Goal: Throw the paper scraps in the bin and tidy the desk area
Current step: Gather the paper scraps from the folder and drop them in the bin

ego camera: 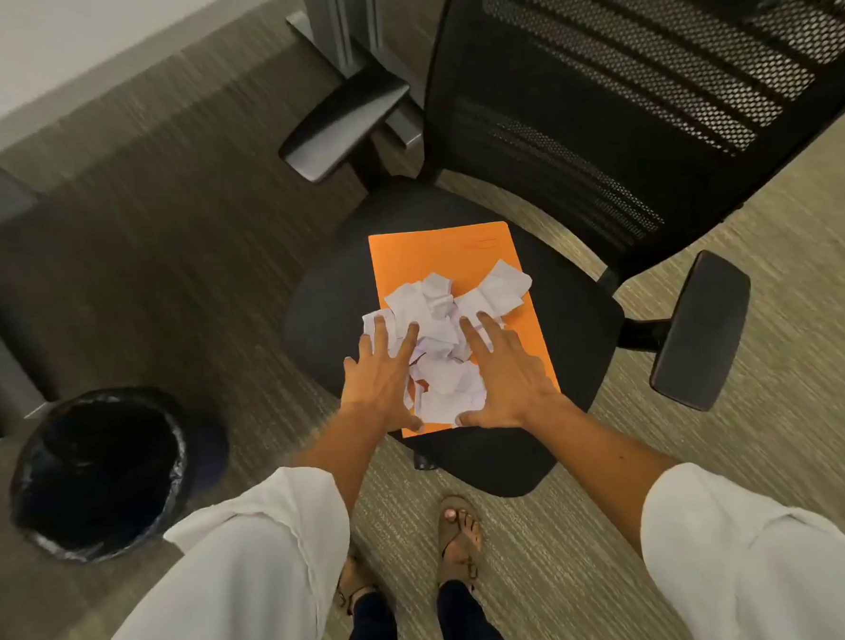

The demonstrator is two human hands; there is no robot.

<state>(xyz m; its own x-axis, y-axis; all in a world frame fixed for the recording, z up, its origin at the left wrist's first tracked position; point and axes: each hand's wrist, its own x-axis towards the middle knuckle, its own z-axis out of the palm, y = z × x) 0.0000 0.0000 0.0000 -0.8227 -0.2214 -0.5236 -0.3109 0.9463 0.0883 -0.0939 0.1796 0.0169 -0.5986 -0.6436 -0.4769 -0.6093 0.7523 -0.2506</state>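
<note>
Both hands, left (pixel 382 379) and right (pixel 505 374), spread flat flanking scraps (pixel 442 348) on folder (pixel 431 255). Grip apart, clamping nothing. Bin (pixel 98 475) left of chair (pixel 578 310)

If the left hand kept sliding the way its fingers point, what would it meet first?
The left hand would most likely push further into the white paper scraps heaped on the orange folder; its fingertips already lie on them.
</note>
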